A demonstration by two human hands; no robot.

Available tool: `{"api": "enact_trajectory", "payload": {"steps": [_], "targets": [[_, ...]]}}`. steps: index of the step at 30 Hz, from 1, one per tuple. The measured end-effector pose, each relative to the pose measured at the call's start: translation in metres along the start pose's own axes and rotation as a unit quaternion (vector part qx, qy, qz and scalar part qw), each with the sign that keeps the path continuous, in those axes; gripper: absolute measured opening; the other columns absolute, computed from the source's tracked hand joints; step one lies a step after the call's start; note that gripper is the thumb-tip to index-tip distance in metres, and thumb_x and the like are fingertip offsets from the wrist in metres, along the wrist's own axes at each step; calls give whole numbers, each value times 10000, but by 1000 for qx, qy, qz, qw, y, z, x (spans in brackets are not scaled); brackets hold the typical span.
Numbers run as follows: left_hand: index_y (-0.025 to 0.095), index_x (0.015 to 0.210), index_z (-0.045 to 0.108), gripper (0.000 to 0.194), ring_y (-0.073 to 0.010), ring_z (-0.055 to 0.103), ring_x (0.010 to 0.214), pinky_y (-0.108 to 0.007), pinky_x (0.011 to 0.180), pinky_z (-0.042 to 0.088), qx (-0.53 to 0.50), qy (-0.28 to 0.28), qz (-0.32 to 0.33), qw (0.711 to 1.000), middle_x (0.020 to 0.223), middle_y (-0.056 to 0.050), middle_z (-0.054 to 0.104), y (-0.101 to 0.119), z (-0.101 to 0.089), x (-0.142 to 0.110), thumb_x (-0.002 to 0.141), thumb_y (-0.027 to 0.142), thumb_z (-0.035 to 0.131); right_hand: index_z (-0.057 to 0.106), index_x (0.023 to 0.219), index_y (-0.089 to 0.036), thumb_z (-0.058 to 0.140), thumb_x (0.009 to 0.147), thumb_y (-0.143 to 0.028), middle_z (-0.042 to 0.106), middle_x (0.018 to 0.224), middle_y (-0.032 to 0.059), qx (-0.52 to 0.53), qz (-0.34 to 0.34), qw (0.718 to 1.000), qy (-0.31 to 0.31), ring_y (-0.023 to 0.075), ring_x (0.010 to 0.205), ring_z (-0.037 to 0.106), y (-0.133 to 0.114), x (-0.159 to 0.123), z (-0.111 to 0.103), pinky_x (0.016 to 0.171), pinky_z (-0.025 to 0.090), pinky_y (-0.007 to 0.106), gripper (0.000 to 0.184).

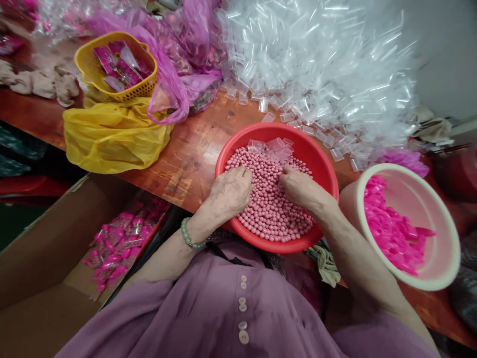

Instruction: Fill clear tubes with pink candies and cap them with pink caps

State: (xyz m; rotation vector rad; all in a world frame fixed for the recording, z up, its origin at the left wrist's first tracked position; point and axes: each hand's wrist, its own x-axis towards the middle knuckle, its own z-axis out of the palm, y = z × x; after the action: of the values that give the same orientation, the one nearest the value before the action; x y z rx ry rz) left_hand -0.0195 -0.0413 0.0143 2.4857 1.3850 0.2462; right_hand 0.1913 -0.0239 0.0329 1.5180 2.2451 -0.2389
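A red basin (333,171) holds many round pink beads (274,219), with several clear plastic tubes (278,147) lying on the beads at its far side. My left hand (233,189) is over the basin's left side with its fingers curled closed at the beads. On the right side, my right hand (303,188) is likewise closed, its knuckles up and its fingertips turned toward the beads. Whatever either hand may hold is hidden behind the fingers. A green bead bracelet (187,233) circles my left wrist.
Clear tubes (320,64) are heaped behind the basin. To the right stands a white tub (443,233) of bright pink plastic pieces. A yellow basket (139,89) and yellow bag (115,139) sit left. An open cardboard box (33,248) with pink-capped items stands below the table edge.
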Motion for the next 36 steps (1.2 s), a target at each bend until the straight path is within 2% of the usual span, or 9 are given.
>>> {"api": "enact_trajectory", "payload": {"steps": [5, 9, 13, 18, 21, 24, 26, 32, 36], "targets": [[84, 1124, 611, 286, -292, 651, 1100, -406, 931, 521, 14, -29, 8, 999, 1165, -166, 676, 2, -2, 0, 957, 123, 382, 702, 889, -125, 521, 740, 11, 700, 937, 149, 19, -106, 993, -45, 226, 851, 620, -20, 21, -3, 789, 420, 300, 271], [73, 1142, 610, 323, -288, 651, 1117, -402, 951, 522, 3, -43, 1, 999, 1169, -177, 682, 2, -5, 0, 921, 74, 374, 608, 735, -166, 537, 658, -20, 608, 761, 47, 169, -138, 976, -27, 193, 771, 538, -20, 29, 11, 762, 401, 295, 180], [77, 1170, 612, 350, -287, 664, 1114, -410, 965, 531, -23, -32, -9, 999, 1165, -170, 698, 0, -4, -1, 912, 84, 376, 599, 764, -175, 601, 695, -138, 551, 727, -31, 403, -141, 904, -30, 152, 725, 504, -14, 30, 19, 716, 404, 278, 78], [86, 1313, 578, 465, -268, 650, 1201, -418, 1031, 526, -124, 37, -10, 992, 1313, -176, 672, -10, 3, -1, 896, 91, 372, 716, 1068, -192, 776, 698, -307, 699, 968, -15, 595, -144, 791, -21, 196, 972, 620, -11, 19, 11, 915, 472, 332, 392], [103, 1405, 529, 513, -257, 609, 1297, -435, 1119, 486, -251, 56, -1, 966, 1407, -161, 632, -21, 7, 4, 917, 148, 379, 735, 1101, -207, 816, 684, -286, 728, 1008, -5, 656, -140, 741, -1, 183, 995, 641, -8, 10, 6, 931, 489, 327, 432], [114, 1450, 483, 544, -253, 585, 1342, -439, 1143, 477, -390, 24, 25, 920, 1467, -158, 590, -28, 8, 10, 921, 217, 411, 739, 1110, -218, 832, 688, -279, 742, 1073, 9, 685, -147, 713, 21, 180, 1043, 648, -5, 4, 3, 959, 494, 326, 437], [108, 1456, 472, 566, -259, 567, 1362, -455, 1165, 455, -413, 5, 35, 910, 1487, -166, 570, -27, 7, 12, 902, 216, 431, 741, 1103, -210, 836, 691, -291, 745, 1077, 18, 685, -150, 712, 30, 187, 1039, 653, -2, 3, 3, 968, 502, 342, 431], [62, 1426, 485, 584, -292, 557, 1361, -494, 1202, 401, -384, -28, 68, 921, 1452, -197, 585, -19, -1, 12, 856, 189, 475, 754, 1087, -200, 817, 716, -317, 758, 1097, 38, 613, -152, 773, 61, 225, 1080, 663, 1, 4, -1, 1040, 488, 406, 394], [103, 1465, 432, 625, -278, 566, 1361, -469, 1174, 434, -466, -49, 64, 881, 1495, -200, 544, -23, 4, 15, 860, 224, 530, 758, 1095, -205, 833, 703, -323, 762, 1087, 43, 632, -150, 758, 60, 226, 1077, 673, 2, 3, -2, 1037, 494, 410, 416]]}}
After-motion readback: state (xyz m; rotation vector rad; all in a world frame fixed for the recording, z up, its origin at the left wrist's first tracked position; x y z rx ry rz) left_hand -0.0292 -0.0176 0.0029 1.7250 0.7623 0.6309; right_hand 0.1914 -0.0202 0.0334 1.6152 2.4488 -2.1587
